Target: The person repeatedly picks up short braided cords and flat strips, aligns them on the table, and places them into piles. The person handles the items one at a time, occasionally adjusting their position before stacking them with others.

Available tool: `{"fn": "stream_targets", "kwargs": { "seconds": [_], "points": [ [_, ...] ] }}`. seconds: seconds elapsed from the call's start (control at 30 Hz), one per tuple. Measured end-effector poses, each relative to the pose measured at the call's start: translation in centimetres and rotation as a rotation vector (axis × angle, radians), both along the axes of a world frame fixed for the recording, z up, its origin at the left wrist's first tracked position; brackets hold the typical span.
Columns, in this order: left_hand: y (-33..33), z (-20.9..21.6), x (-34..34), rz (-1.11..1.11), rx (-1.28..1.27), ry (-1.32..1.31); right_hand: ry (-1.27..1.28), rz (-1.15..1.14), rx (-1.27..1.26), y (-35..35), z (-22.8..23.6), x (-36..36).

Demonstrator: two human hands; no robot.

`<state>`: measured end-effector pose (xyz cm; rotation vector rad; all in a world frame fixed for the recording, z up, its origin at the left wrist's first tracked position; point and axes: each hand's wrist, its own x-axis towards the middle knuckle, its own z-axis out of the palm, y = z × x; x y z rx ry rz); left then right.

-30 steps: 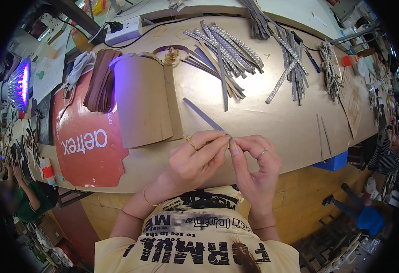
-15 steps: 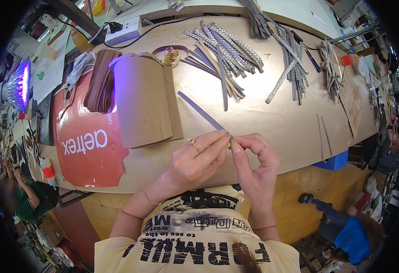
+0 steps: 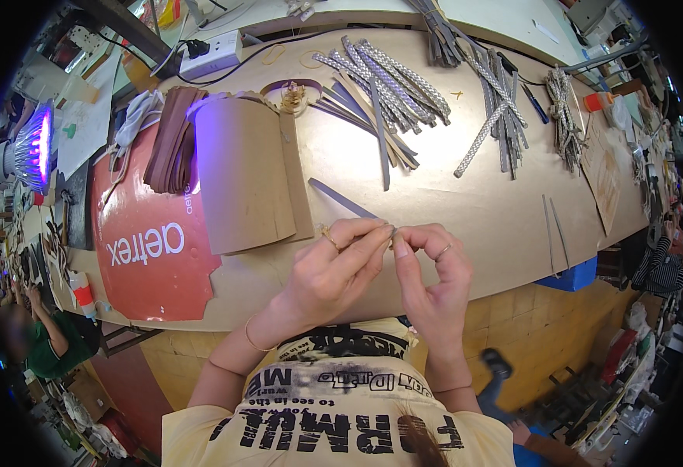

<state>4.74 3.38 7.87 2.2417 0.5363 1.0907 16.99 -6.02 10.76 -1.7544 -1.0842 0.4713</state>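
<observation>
A narrow flat grey strip [image 3: 341, 198] slants up and left from my fingertips, its far end above the table. My left hand [image 3: 332, 268] is closed on it in a pinch between thumb and fingers. The thumb and forefinger of my right hand [image 3: 433, 272] meet at the strip's near end, right against the left fingertips. What lies exactly between the fingertips is mostly hidden. Beyond the hands lie more flat grey and tan strips [image 3: 380, 136] and a group of silver braided cords [image 3: 411, 82].
To the left, a curved brown board [image 3: 246, 175] stands beside a bundle of dark brown strips [image 3: 172, 144] and a red sheet [image 3: 155, 257]. Farther right are more braided cords [image 3: 505, 109], a blue pen [image 3: 536, 105] and two thin strips [image 3: 555, 233]. A lit lamp [image 3: 38, 148] stands left.
The strip's far end has dipped slightly, and less of its length shows beyond my left hand. Both hands have shifted a little. At lower right, a person's leg has moved nearer on the floor.
</observation>
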Motion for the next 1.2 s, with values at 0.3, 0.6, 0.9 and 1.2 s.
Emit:
{"fn": "stream_targets", "kwargs": {
  "seconds": [0.3, 0.6, 0.9, 1.2],
  "points": [
    [-0.1, 0.2, -0.2, -0.001, -0.372, -0.173, 0.041, 0.064, 0.014, -0.3, -0.5, 0.3],
    [4.1, 2.2, -5.1, 0.017, -1.196, -0.747, 0.390, 0.059, -0.282, -4.1, -4.9, 3.2],
    [10.3, 3.9, -15.9, 0.131, -0.729, -1.077, -0.119, 0.087, -0.530, -4.3, -7.9, 2.0],
    [4.9, 3.8, -9.2, 0.027, -0.705, -0.845, -0.214, 0.033, -0.356, -2.5, -8.1, 0.6]
  ]
}}
